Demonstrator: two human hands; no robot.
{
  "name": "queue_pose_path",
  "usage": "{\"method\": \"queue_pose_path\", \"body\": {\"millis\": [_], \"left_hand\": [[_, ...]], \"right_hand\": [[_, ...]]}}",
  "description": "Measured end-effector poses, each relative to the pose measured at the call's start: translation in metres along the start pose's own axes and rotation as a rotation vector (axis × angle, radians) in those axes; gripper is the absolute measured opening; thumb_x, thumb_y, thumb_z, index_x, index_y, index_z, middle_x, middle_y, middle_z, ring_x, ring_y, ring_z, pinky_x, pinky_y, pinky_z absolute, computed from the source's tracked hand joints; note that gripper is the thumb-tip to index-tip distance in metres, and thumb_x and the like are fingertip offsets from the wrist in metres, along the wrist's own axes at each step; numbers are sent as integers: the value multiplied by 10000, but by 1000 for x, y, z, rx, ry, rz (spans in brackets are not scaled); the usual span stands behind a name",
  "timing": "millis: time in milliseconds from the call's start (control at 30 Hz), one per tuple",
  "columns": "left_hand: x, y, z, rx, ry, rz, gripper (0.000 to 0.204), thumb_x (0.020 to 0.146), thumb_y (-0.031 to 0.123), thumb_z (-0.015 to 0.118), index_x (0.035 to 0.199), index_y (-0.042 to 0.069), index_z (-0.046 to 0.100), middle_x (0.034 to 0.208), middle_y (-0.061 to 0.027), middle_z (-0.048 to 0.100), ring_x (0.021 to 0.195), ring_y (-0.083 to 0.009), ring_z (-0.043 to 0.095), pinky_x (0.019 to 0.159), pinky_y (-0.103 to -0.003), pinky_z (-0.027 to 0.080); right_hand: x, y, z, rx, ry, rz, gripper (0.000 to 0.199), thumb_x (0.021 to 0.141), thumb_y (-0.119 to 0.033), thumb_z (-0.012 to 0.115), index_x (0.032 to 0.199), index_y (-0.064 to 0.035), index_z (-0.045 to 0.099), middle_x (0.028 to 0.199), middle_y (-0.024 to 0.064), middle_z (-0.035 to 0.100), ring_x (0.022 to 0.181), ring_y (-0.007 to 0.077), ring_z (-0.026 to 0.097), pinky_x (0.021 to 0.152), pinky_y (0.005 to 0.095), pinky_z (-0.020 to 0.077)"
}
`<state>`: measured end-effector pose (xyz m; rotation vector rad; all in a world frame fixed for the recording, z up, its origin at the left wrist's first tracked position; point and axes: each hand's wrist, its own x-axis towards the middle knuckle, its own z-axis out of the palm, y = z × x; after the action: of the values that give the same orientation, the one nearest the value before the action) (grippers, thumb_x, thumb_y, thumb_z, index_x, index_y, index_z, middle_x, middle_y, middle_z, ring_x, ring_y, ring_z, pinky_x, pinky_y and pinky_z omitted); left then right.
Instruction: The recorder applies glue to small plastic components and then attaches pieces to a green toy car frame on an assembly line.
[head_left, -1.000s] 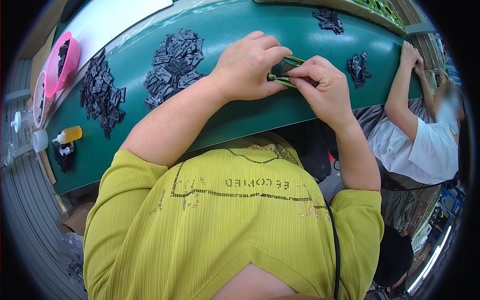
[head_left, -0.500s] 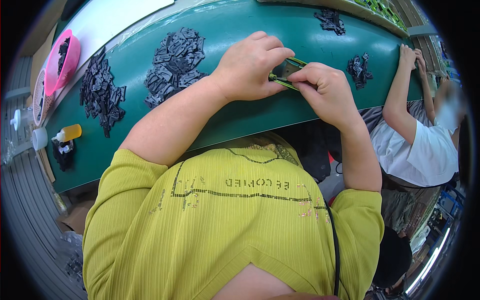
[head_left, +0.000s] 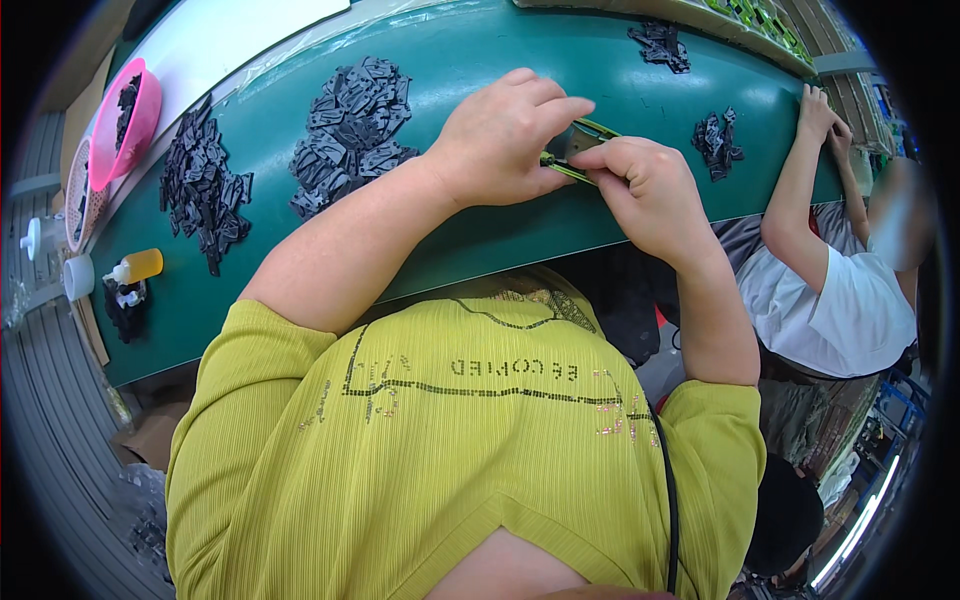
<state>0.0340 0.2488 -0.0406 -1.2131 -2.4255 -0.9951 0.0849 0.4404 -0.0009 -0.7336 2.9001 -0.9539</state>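
Note:
Between my two hands, above the green table (head_left: 480, 235), is a small bright-green part (head_left: 597, 128) with a dark grey inside. My left hand (head_left: 510, 135) grips its left end between thumb and fingers. On the right side, my right hand (head_left: 650, 185) pinches the near edge with thumb and curled forefinger. A dark bit (head_left: 548, 160) shows at the near left edge of the part, too small to name. Much of the part is hidden by my fingers. Left of my left hand lies a big pile of black plastic pieces (head_left: 350, 135).
Another black pile (head_left: 203, 190) lies farther left, near a pink basket (head_left: 140, 135) and an orange-yellow bottle (head_left: 140, 265). Small black heaps (head_left: 717, 145) lie to the right. A tray of green parts (head_left: 765, 30) stands at the far right, where a co-worker (head_left: 835, 290) sits with forearms on the table.
My right hand has shifted slightly left and its fingers press closer on the green part. The part has tilted a little. The co-worker's hands have moved slightly.

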Motion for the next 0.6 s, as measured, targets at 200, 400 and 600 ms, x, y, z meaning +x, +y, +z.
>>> {"method": "queue_pose_path", "body": {"millis": [200, 400, 600], "left_hand": [[-3, 5, 0, -77, -11, -82, 488, 602, 189, 786, 999, 94, 520, 892, -65, 604, 900, -274, 560, 733, -377, 475], [-8, 5, 7, -124, -7, -73, 367, 600, 135, 790, 890, 91, 570, 1037, -77, 614, 937, -294, 552, 761, -380, 469], [-2, 1, 2, -79, 33, 88, 175, 604, 128, 772, 739, 94, 666, 1101, -95, 628, 972, -304, 571, 776, -390, 479]], "right_hand": [[-1, -6, 3, 83, 12, 44, 328, 798, 7, 545, 1120, -50, 561, 858, 142, 663, 840, 324, 624, 728, 390, 484], [-3, -6, -1, 222, -70, 83, 314, 772, 42, 565, 1079, -1, 519, 866, 123, 663, 830, 257, 654, 761, 318, 495], [-1, 4, 9, 77, 57, -67, 288, 747, -13, 619, 1022, -42, 538, 821, 110, 635, 815, 320, 599, 713, 401, 465]]}}
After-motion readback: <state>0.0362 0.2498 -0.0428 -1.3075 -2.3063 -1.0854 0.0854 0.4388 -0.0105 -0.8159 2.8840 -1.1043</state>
